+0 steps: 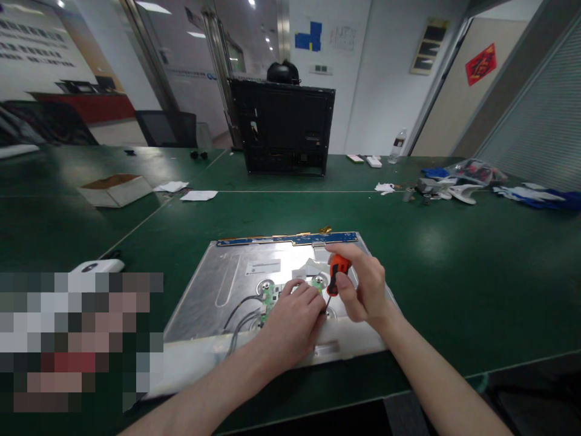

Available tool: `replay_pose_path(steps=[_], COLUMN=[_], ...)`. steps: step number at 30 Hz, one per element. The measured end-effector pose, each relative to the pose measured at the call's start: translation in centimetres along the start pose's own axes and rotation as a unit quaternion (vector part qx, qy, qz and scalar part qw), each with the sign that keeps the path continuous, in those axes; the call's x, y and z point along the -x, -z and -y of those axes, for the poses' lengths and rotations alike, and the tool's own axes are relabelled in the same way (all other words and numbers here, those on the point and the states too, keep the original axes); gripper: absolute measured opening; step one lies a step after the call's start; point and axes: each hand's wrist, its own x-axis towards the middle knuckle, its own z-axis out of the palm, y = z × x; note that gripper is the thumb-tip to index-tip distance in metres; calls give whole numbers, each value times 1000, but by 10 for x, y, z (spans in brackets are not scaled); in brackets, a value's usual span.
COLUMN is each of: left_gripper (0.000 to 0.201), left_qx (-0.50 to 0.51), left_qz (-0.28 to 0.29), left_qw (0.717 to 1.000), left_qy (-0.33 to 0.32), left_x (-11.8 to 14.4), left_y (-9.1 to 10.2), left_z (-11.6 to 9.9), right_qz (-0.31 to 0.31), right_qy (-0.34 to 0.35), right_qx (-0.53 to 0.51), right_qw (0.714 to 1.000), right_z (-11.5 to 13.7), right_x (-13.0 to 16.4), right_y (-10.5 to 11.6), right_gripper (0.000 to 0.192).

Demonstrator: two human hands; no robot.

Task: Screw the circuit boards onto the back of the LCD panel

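Observation:
A silver metal panel (236,275), the back of a flat screen, lies on the green table (454,260) in front of me. A blue circuit strip (285,239) runs along its far edge. My right hand (363,287) grips an orange-handled screwdriver (338,272), tip pointing down at a small green circuit board (269,297) near the panel's middle. My left hand (293,324) rests on the panel beside that board, fingers curled near the screwdriver tip. Grey wires (240,312) run from the board toward the near left.
A black monitor housing (284,127) stands upright at the table's far side. An open cardboard box (115,189) and paper scraps (198,195) lie far left. A white device (97,266) sits left of the panel. Blue gloves, bags and small parts (458,181) lie far right, near a water bottle (398,145).

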Motion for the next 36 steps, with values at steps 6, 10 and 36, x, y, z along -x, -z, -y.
replay_pose_path(steps=[6,10,36], left_gripper=[13,12,17], left_qx=[1,15,22], left_qz=[-5,0,-4], left_qw=[1000,1000,1000], left_qy=[-2,4,-6], left_x=[0,0,1], left_y=[0,0,3], left_z=[0,1,0], right_qz=[-19,-33,-12], right_qy=[6,10,2], right_qx=[33,47,16], right_qw=[999,998,1000], right_z=[1,-2,-2], right_x=[0,1,1], right_y=[-2,-6,-4], right_gripper=[29,26,26])
